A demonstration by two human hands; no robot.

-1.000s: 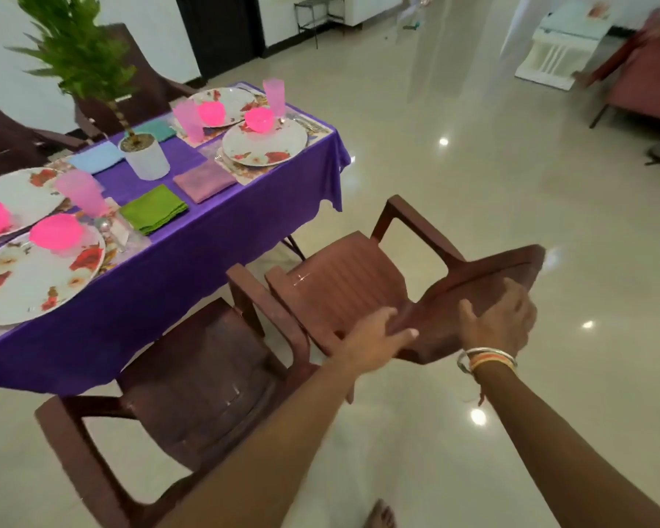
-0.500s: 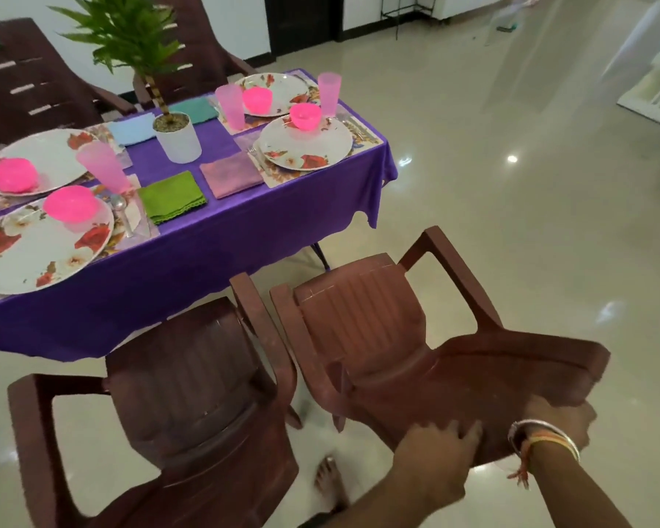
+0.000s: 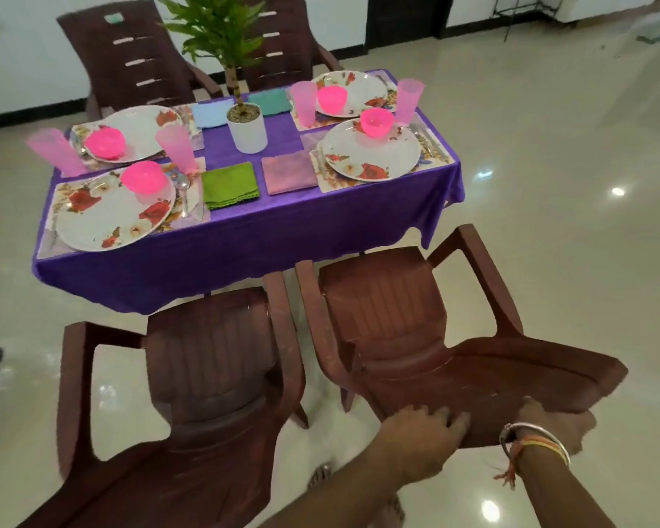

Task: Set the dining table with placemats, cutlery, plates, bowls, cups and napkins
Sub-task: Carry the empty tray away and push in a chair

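The table, under a purple cloth (image 3: 244, 245), carries several floral plates (image 3: 111, 219) on placemats, each with a pink bowl (image 3: 143, 177) and a pink cup (image 3: 176, 146) beside it. Cutlery lies next to the plates. A green napkin (image 3: 229, 184) and a pink napkin (image 3: 288, 172) lie along the near side. A brown plastic chair (image 3: 382, 310) faces the table's right place. My left hand (image 3: 423, 440) and my right hand (image 3: 553, 428) both grip the top edge of its backrest.
A second brown chair (image 3: 210, 356) stands right beside it on the left, armrests almost touching. A potted plant (image 3: 246, 127) sits mid-table. Two more chairs (image 3: 130, 55) stand at the far side. Glossy floor opens to the right.
The chair I hold has swung round from an angle and now faces the table squarely next to the other chair. Both hands stayed on its backrest and came nearer to me.
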